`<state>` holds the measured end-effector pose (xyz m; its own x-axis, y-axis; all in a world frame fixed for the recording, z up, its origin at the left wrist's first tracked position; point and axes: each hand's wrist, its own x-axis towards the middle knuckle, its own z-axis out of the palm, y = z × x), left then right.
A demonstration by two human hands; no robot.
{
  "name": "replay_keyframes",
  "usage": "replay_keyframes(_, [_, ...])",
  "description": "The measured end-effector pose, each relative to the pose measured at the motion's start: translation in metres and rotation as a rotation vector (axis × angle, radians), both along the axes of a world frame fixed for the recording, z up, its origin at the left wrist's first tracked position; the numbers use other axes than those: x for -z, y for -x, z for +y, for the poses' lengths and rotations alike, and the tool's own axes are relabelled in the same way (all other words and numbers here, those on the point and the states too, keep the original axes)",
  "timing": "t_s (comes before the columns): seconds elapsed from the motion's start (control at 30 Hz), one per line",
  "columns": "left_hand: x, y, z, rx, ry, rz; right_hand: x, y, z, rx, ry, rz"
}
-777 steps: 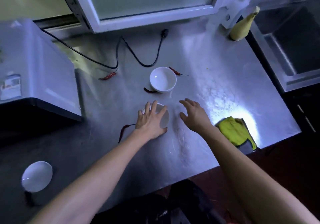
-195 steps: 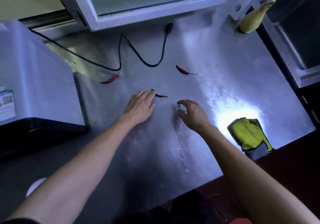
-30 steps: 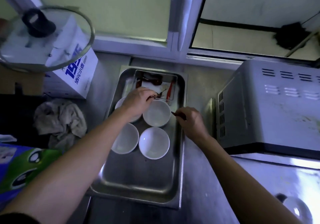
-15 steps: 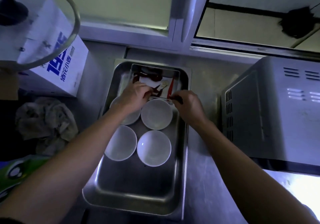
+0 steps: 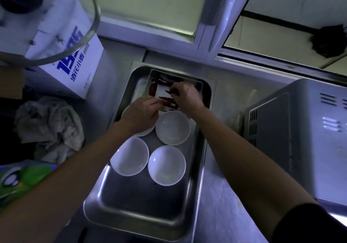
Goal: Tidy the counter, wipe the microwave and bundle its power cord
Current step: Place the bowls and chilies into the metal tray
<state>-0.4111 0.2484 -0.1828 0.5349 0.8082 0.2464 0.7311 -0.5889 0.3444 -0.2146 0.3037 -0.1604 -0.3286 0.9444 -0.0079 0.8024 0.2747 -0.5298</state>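
At the far end of the steel tray (image 5: 105, 201), your left hand (image 5: 139, 115) and right hand (image 5: 187, 97) each pinch dried red chillies (image 5: 166, 102) over the small clear container (image 5: 195, 84); lower them inside its walls before you let go. The white bowls (image 5: 166, 165) lie just nearer you in the tray, so lift clear of them when withdrawing, and the microwave (image 5: 300, 139) stands right of the tray, unwiped.

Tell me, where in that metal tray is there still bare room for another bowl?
The near end of the tray, below the two front bowls, is bare. The far end is crowded: bowls, the chili container and both hands.
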Motion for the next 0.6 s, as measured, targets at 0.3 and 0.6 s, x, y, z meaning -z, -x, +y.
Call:
replay_keyframes(0.3, [-0.008,-0.004,-0.006,-0.033,0.099,0.104,-0.009,-0.008,-0.010,0.052,0.010,0.005])
replay_keyframes(0.6, [-0.041,-0.036,-0.050,-0.091,0.168,0.177,-0.030,-0.051,-0.097,0.116,0.021,0.027])
